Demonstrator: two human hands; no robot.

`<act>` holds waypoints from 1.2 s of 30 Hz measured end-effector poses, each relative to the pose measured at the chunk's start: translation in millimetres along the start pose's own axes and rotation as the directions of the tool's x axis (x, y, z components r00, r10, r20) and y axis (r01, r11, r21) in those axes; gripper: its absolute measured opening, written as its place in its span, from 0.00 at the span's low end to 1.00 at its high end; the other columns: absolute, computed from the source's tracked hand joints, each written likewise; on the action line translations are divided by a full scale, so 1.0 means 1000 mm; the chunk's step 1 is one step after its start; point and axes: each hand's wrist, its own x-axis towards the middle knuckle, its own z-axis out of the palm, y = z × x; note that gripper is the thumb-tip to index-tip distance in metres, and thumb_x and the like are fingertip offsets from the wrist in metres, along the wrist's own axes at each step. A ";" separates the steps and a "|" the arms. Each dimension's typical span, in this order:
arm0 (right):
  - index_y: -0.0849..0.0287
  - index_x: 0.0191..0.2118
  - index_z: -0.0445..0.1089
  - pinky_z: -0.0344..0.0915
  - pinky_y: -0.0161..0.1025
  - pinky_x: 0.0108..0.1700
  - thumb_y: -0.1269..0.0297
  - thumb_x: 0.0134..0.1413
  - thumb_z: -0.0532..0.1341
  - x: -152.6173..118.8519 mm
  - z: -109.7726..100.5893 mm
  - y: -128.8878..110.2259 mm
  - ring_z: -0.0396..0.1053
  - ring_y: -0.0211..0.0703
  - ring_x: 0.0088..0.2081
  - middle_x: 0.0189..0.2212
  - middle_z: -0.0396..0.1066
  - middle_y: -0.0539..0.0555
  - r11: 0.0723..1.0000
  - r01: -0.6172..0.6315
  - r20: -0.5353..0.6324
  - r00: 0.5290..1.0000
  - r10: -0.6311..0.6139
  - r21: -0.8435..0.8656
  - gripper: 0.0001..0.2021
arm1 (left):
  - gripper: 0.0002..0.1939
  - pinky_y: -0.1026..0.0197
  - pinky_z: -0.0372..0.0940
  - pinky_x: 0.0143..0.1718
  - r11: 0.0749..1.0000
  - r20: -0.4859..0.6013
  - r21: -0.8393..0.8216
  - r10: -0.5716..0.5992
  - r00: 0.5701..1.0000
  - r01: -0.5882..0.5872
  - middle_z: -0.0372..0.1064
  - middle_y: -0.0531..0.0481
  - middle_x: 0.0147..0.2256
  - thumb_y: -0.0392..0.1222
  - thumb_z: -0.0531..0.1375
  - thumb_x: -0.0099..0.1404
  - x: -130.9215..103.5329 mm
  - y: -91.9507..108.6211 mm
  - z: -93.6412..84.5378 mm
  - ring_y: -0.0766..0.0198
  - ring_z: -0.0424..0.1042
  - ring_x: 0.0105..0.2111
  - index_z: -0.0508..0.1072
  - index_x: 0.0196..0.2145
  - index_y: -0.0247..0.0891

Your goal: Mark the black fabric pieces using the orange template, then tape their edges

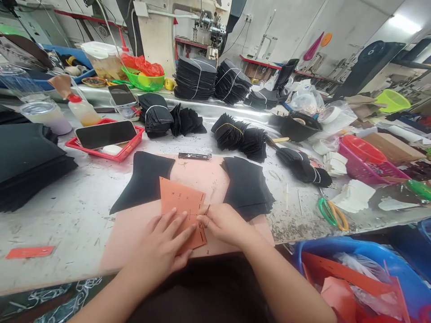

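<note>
My left hand (161, 237) lies spread and flat on an orange template (183, 197) with slots and small markings, pressing its lower part. At the template's right edge, my right hand (224, 224) is closed in a pinch on a thin dark stick-like tool, whose short end shows above the fingers; its tip is hidden. Part of a black cut piece (144, 179) shows to the left of the template. Right of it is a fanned stack of black pieces (247, 186). Both rest on a pale pink sheet (198, 168).
A narrow black packet (194, 156) lies behind the template. Tied black bundles (229, 132) stand further back. On the left, a phone (106, 134) sits in a red basket (126, 150). Scissors (332, 213) lie on the right, above a blue tub (323, 246) holding orange scraps.
</note>
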 end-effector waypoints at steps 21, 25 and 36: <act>0.58 0.32 0.65 0.59 0.36 0.38 0.70 0.54 0.62 0.031 0.003 0.008 0.66 0.43 0.36 0.34 0.68 0.53 0.989 -0.129 -0.203 0.973 0.111 -0.075 0.04 | 0.23 0.50 0.57 0.48 0.989 0.003 0.123 0.078 0.997 -0.077 0.68 0.45 0.51 0.58 0.53 0.62 -0.033 -0.014 -0.010 0.47 0.67 0.50 0.69 0.50 0.47; 0.57 0.25 0.56 0.56 0.33 0.31 0.71 0.45 0.67 0.040 0.013 -0.002 0.61 0.38 0.29 0.30 0.62 0.48 0.979 -0.205 -0.182 0.962 0.204 0.014 0.15 | 0.25 0.50 0.55 0.50 0.980 -0.018 0.185 0.081 0.997 -0.077 0.68 0.46 0.52 0.56 0.57 0.59 -0.060 -0.026 -0.020 0.47 0.67 0.49 0.67 0.52 0.47; 0.55 0.26 0.55 0.53 0.37 0.30 0.73 0.50 0.57 -0.013 -0.096 0.055 0.61 0.43 0.28 0.26 0.63 0.51 0.807 -0.561 -0.645 0.688 0.331 -0.185 0.10 | 0.20 0.49 0.48 0.58 0.987 -0.072 0.040 -0.151 0.986 0.155 0.66 0.50 0.53 0.48 0.53 0.60 -0.080 -0.021 -0.019 0.50 0.65 0.53 0.68 0.50 0.52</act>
